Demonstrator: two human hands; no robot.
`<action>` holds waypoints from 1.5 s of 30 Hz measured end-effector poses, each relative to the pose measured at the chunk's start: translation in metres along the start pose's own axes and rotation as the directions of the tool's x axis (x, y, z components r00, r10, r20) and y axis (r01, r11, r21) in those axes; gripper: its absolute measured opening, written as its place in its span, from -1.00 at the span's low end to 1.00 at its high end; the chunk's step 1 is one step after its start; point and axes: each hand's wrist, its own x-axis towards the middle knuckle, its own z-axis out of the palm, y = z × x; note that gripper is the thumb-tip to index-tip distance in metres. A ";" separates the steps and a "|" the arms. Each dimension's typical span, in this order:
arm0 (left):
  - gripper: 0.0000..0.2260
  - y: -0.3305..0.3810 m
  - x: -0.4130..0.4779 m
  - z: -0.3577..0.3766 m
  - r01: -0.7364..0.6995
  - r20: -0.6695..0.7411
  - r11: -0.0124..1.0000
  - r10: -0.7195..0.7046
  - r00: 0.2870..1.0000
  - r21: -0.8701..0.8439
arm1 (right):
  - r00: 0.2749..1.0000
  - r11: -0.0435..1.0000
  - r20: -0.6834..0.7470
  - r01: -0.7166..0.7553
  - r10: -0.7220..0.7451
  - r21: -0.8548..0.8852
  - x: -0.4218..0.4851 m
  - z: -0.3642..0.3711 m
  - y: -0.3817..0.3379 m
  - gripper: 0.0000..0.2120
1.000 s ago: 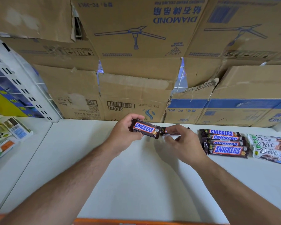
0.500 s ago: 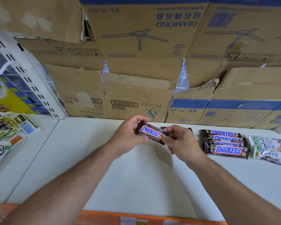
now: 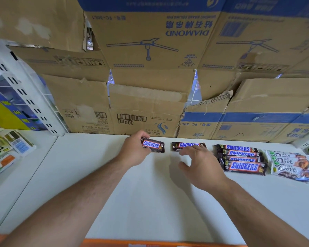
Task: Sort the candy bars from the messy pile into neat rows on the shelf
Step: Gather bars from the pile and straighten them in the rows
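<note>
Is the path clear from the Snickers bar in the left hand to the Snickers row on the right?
No. Between the held bar and the Snickers row lies a loose Snickers bar on the shelf, with the open right hand at its near edge.

Two arms of one person, seen from a head-worn camera; the left forearm and the right forearm are bare from the wrist to the lower edge of the frame, with fine hair along their upper sides; the left hand and the right hand are likewise bare, their backs faintly ridged at the knuckles; the wide lens swells both forearms toward the bottom corners; any sleeve lies beyond the frame.
</note>
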 end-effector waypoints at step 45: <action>-0.50 -0.032 -0.240 -0.077 -0.046 -0.136 0.846 0.138 0.981 0.531 | 0.968 0.969 0.053 0.244 -0.246 0.040 -0.142 0.024 -0.121 -0.52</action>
